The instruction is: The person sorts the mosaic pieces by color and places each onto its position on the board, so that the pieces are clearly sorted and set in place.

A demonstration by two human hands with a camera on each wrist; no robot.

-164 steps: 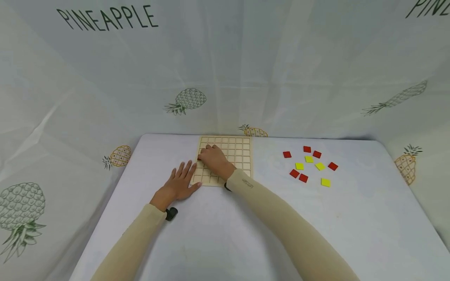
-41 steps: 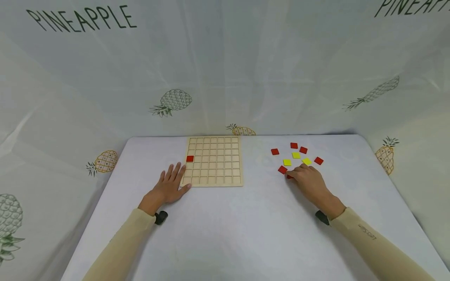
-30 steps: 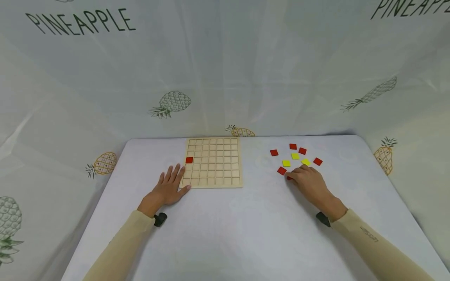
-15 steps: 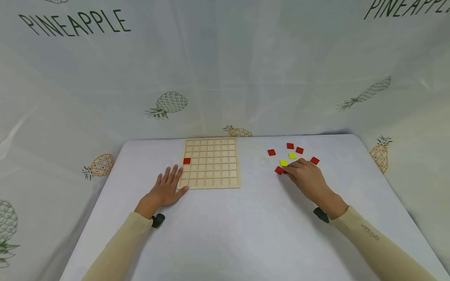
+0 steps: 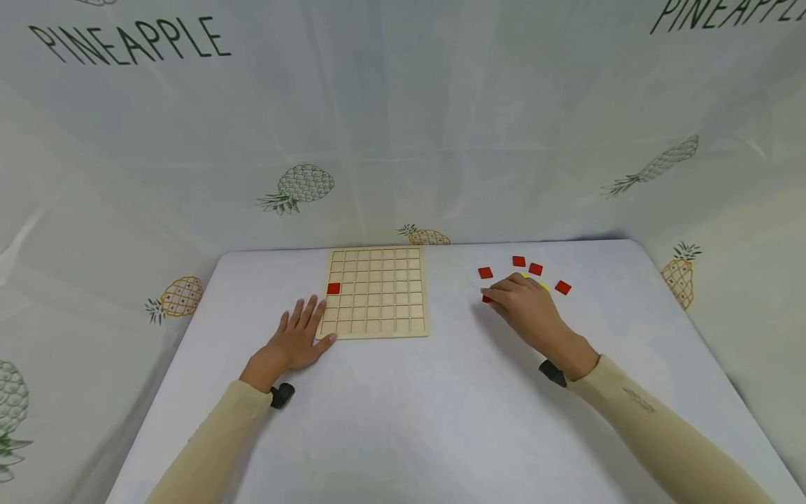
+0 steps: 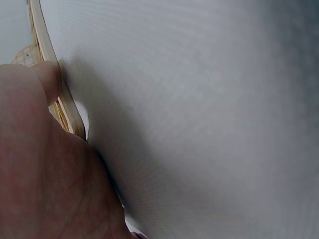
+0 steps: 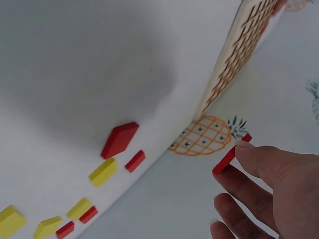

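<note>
My right hand (image 5: 527,311) pinches a red square tile (image 7: 230,156) between thumb and index finger, lifted above the table left of the loose tiles. The other fingers curl loosely beneath in the right wrist view. My left hand (image 5: 292,346) lies flat with spread fingers, its fingertips and thumb at the near left corner of a wooden grid board (image 5: 380,315). One red tile (image 5: 334,288) sits in a square of the board's leftmost column. In the left wrist view, the left thumb (image 6: 50,82) rests against the board's edge.
Several red tiles (image 5: 519,261) lie scattered on the white table (image 5: 390,420) at the right. Yellow tiles (image 7: 103,173) lie among them, mostly hidden by my right hand in the head view. A pineapple-print cloth (image 5: 378,140) hangs behind the table.
Earlier my right hand was at the board's left column, where a red tile now sits. It then reached the loose tiles and has lifted a red one leftward. My left hand has stayed.
</note>
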